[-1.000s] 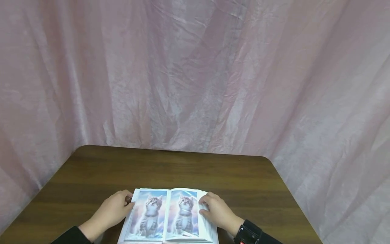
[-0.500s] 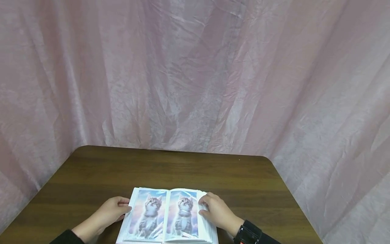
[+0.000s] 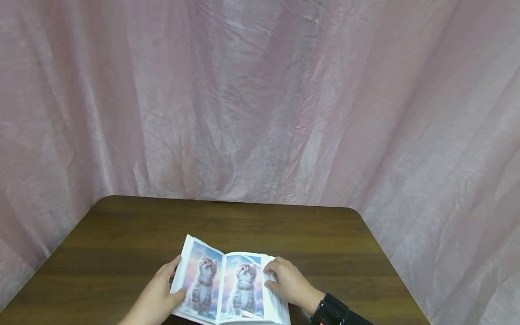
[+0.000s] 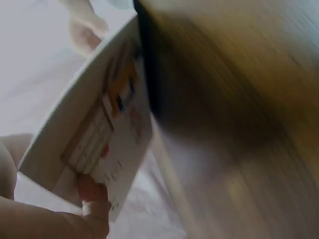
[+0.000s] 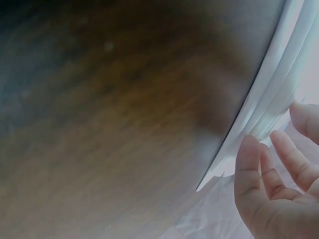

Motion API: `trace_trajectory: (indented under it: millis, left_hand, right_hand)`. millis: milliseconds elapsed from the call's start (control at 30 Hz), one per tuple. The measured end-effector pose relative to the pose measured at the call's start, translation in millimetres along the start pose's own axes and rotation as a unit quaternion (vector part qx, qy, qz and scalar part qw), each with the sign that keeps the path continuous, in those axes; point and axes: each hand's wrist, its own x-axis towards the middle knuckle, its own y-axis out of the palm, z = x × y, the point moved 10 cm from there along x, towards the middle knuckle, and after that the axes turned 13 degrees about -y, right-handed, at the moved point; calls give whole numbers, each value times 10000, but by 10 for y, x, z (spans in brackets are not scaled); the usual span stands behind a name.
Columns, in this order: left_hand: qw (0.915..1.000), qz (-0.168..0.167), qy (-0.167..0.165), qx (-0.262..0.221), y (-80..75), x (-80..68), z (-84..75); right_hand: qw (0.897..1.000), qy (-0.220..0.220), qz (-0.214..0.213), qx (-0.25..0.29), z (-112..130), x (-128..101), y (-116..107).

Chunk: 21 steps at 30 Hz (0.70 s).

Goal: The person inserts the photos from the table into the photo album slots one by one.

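Observation:
A photo album (image 3: 242, 289) lies spread on the table, a grey kitten picture on each facing page. Its left side is tilted up off the wood. My left hand (image 3: 156, 293) grips that raised side, thumb over the front edge and fingers behind. In the left wrist view, the printed outside of the cover (image 4: 119, 124) shows with a fingertip on it. At the right side, my right hand (image 3: 290, 282) rests its bent fingertips against the page edges. Seen from the right wrist, the fingers (image 5: 247, 164) touch the stacked pages (image 5: 271, 107) without wrapping round the album.
The brown wooden table (image 3: 227, 225) extends beyond the album to a rounded far edge. A pink curtain (image 3: 260, 99) hangs behind and along both sides. A black band (image 3: 331, 309) is on my right wrist.
My left hand has shifted its hold and raised the album's left side, which lay flat before. The right hand has stayed almost still at the right page edges.

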Motion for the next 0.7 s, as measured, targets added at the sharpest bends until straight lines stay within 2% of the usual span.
trace_trajectory:
  millis: [100, 200, 300, 433, 533, 600, 700]
  left_hand:
    - [9997, -132, 183, -111, 54, -78, -171]
    - [9981, -295, 517, -137, 138, -154, -356]
    - [9904, -657, 1203, 167, 236, -258, -596]
    - [9710, -1123, 1999, 672, 410, -384, -850]
    - [9547, -1275, 2417, 1175, 573, -441, -964]
    - [9423, -1227, 2727, 1504, 698, -462, -1025]
    - [9258, -958, 3071, 1983, 901, -456, -1073]
  right_hand:
    - [10000, 30, 35, 34, -10, 8, -4]
    - [10000, 27, 44, 42, -26, 13, -10]
    - [10000, 17, 39, 47, -33, 10, -19]
    - [9999, 30, 40, 87, -42, 10, -7]
    - [9999, 13, 24, 119, -40, 21, 9]
    - [10000, -34, -22, 89, -31, 33, 7]
    - [9999, -75, -97, 8, -21, 46, 8]
